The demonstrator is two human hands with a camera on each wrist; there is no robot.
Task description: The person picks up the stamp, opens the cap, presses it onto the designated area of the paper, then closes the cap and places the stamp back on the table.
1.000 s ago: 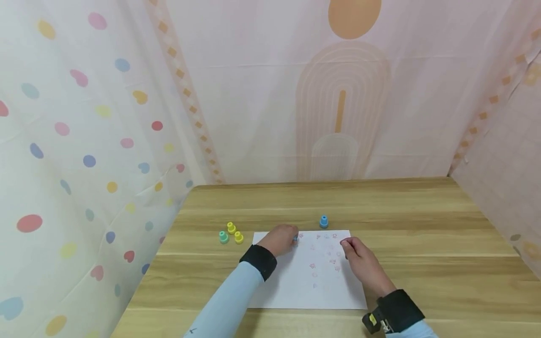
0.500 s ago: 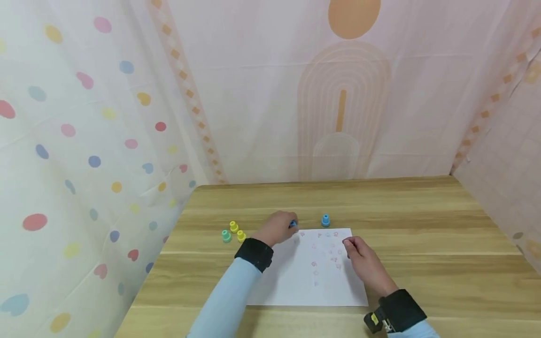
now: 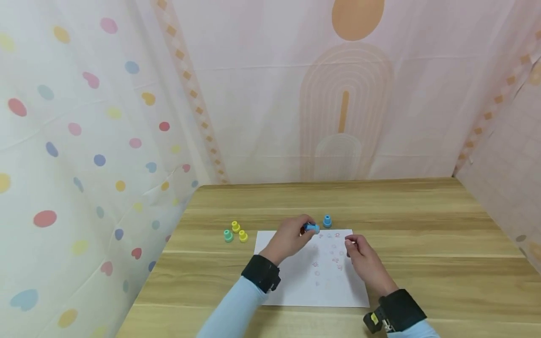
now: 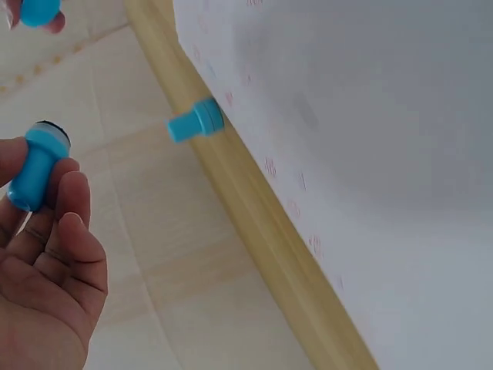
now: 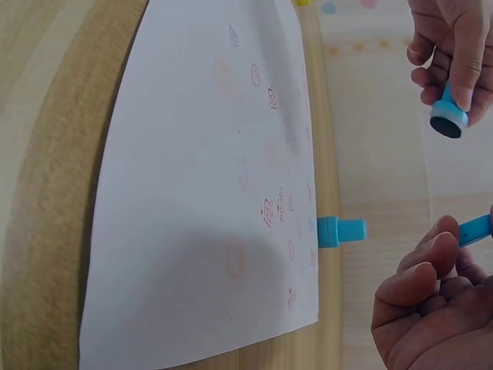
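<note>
left hand [image 3: 290, 237]: raised, fingers pinching | right hand [image 3: 364, 259]: fingers curled

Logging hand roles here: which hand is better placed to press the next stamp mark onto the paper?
Left, probably. The left hand already pinches a small blue plastic stamp above the white paper sheet; the right hand rests at the sheet's right edge.

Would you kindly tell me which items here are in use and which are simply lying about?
In use:
- blue stamp, held by the left hand
- small blue piece, pinched by the right hand
- stamped paper

Lying about:
- blue stamp standing beyond the paper
- two yellow stamps
- green stamp
</note>
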